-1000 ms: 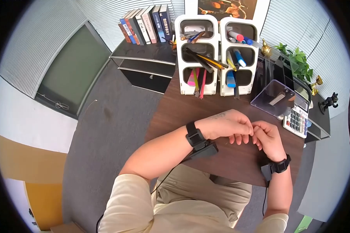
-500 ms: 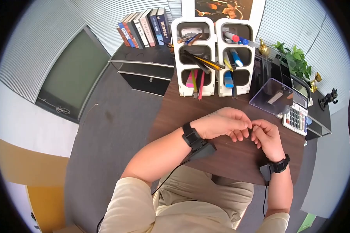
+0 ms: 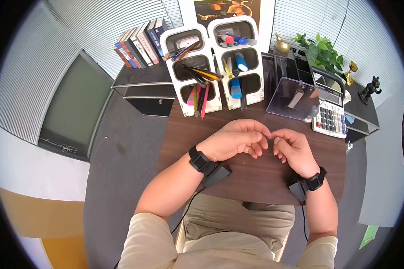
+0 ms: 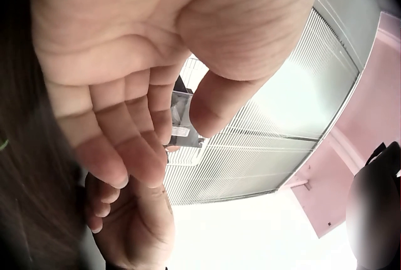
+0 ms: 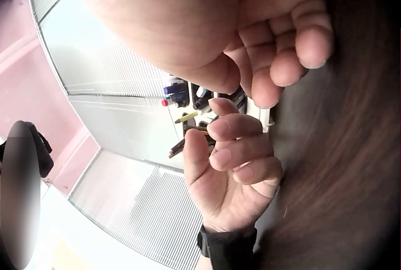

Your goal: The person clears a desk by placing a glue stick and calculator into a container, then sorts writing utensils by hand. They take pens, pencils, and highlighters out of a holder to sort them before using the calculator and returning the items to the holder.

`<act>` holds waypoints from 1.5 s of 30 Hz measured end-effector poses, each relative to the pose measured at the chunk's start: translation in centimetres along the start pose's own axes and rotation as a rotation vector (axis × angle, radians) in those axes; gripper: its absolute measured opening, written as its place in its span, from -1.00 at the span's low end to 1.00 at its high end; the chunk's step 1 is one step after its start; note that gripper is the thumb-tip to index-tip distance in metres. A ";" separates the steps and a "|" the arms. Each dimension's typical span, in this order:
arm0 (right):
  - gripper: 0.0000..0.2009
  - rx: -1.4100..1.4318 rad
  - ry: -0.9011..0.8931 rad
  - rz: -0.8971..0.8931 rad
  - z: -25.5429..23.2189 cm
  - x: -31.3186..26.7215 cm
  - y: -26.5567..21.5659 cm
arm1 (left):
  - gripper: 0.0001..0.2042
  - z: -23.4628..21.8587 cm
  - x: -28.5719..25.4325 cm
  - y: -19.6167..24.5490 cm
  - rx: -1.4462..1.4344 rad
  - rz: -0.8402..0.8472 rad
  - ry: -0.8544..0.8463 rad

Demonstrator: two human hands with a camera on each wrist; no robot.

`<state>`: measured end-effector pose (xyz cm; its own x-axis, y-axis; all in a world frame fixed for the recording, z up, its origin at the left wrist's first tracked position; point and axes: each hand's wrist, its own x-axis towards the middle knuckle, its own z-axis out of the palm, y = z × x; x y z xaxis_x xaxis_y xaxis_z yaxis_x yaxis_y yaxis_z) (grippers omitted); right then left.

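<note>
Above the dark wooden desk, the left hand is held with relaxed, bent fingers and nothing visible in it. Opposite it, the right hand has loosely curled fingers and is also empty. In the head view the index fingertips meet or nearly meet; which, I cannot tell. The left wrist view shows the bare palm of the left hand, thumb apart from the fingers. The right wrist view shows the right hand with its fingers loosely bent and the thumb tip close to the index finger.
Two white organizers hold pens and markers behind the hands. At the back right are a clear purple-edged holder, a white calculator, a plant and a black figurine. Books stand at the back left.
The head view has swung, so the desk items appear farther left. The left hand's thumb and fingers have parted more, and its fingertips no longer bunch against the right hand's.
</note>
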<state>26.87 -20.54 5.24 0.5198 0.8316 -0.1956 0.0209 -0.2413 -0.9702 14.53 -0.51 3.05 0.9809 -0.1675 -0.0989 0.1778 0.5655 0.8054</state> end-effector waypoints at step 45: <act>-0.80 -0.021 -0.040 -0.083 0.1 0.2 0.4 | -0.68 -0.3 1.3 1.1 -0.314 0.063 0.255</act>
<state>26.87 -20.40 4.84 0.4809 0.8684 -0.1208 0.0801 -0.1807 -0.9803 16.02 0.17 3.61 0.9718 0.0589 -0.2285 0.0932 0.7938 0.6010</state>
